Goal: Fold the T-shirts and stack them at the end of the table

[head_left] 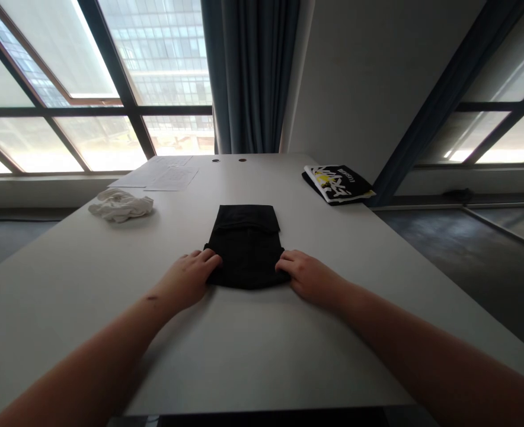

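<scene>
A black folded garment (pixel 246 249) lies in the middle of the white table, its far part forming a flatter panel with a fold line across it. What kind of garment it is, I cannot tell. My left hand (pixel 197 270) grips its near left edge, fingers curled over the cloth. On the opposite side, my right hand (pixel 304 273) has its fingers closed on the near right edge. The near edge of the cloth bows slightly toward me between the two hands.
A crumpled white cloth (pixel 122 206) sits at the left of the table (pixel 253 350), with printed paper sheets (pixel 171 177) behind it. Folded black cloth with white and yellow print (pixel 339 184) lies at the back right. Beyond hangs a blue curtain (pixel 251 77) beside windows.
</scene>
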{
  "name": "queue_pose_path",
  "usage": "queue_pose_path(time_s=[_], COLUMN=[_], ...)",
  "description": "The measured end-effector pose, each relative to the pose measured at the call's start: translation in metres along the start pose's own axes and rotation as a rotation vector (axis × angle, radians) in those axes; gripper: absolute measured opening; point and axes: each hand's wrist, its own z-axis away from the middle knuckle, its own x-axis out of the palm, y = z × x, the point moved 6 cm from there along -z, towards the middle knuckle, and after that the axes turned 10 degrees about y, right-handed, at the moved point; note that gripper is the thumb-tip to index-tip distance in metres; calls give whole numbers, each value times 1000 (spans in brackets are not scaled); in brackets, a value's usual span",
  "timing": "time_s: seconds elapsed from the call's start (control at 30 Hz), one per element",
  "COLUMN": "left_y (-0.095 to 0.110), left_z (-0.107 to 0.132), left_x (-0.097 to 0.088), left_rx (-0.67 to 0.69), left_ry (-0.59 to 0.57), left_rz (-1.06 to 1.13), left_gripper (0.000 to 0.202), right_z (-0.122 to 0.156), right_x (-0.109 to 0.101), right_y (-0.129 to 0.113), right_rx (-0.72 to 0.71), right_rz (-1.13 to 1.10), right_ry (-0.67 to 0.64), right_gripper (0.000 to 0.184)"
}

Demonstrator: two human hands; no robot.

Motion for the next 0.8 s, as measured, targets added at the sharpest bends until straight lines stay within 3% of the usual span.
queue_pose_path(time_s=[0.13,0.2,0.3,0.47,0.6,0.7,0.8], left_y=[-27,-42,-54,-35,-16,-12,-17], left_z=[-6,-9,-11,-7,2,4,-3], left_x=[-5,-6,-8,-22,-33,-28,-11], left_rx=[-78,-166,-276,-199,-195,-274,-332], left_ry=[68,122,230,355,366,359,283], left_rz=[180,269,347,400,511,588,558], left_gripper=[39,25,28,26,26,28,28], right_z=[-2,-2,-1,1,5,6,5], right_x=[-8,-15,-25,-38,-40,-37,-29], right_y=[11,20,34,38,37,40,50], right_rx=[35,120,286,381,480,529,584], right_rz=[-134,-209,-280,-441,-703,-740,-679], right_ry=[88,150,230,332,365,353,365], right_gripper=[39,33,18,13,20,21,20])
